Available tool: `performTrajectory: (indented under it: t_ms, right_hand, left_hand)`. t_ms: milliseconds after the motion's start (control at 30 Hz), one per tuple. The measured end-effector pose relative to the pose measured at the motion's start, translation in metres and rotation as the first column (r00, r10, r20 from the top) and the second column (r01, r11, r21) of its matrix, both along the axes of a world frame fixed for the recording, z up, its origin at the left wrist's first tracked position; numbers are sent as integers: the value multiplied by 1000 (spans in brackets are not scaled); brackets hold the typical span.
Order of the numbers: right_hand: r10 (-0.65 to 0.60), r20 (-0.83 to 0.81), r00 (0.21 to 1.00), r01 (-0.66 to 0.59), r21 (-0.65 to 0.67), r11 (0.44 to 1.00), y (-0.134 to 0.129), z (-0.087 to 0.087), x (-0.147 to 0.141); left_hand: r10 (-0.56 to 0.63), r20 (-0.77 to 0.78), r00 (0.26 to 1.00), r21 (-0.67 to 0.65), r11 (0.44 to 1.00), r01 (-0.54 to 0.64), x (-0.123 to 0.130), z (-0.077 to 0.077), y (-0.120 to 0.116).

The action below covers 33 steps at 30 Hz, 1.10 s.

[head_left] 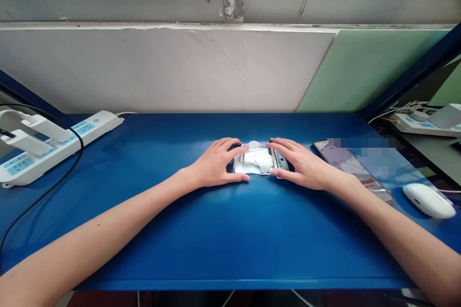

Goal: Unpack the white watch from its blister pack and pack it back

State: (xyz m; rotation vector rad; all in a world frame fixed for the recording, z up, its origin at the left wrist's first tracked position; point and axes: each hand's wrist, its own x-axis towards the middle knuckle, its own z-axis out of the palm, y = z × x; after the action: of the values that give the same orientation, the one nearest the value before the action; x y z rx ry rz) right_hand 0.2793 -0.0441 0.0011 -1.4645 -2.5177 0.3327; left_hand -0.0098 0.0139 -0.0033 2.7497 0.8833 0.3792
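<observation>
Head view: left hand [215,163] and right hand [306,165], fingers [284,146] apart, flank a flat, glossy packet [257,160] on smooth blue tabletop [230,230].

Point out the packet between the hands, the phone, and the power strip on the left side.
Packet [257,159], head view: middle of its upper face.
Phone [347,163], head view: on its screen.
Power strip [59,149], head view: white casing near its middle.

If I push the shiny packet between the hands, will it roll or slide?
The packet would probably slide, not roll, because it lies flat on the blue table. Its glossy surface may feel slippery. It's likely light, since it looks small beside the left hand and right hand.
</observation>
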Motion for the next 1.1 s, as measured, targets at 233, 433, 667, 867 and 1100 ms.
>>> performTrajectory:
  t_ms: [233, 433, 667, 867, 1100]
  right_hand:
    - [-10, -39, 999, 10, 2, 1000, 0, 3, 0]
    - [2, 2, 1000, -2, 12, 1000, 0, 1, -1]
    - [41, 54, 998, -44, 53, 998, -1, -3, 2]
    - [51, 70, 996, -55, 57, 997, -1, -4, 3]
    - [60, 44, 997, -63, 66, 996, 0, -4, 3]
  left_hand:
    - [70, 28, 997, -14, 997, -70, 3, -2, -3]
    - [72, -25, 997, -84, 994, -74, 4, -2, -2]
    - [63, -33, 997, -47, 997, -64, 4, -2, -2]
    - [46, 4, 999, -44, 998, -46, 3, -2, -2]
    - [36, 30, 999, -51, 998, -34, 3, -2, -2]
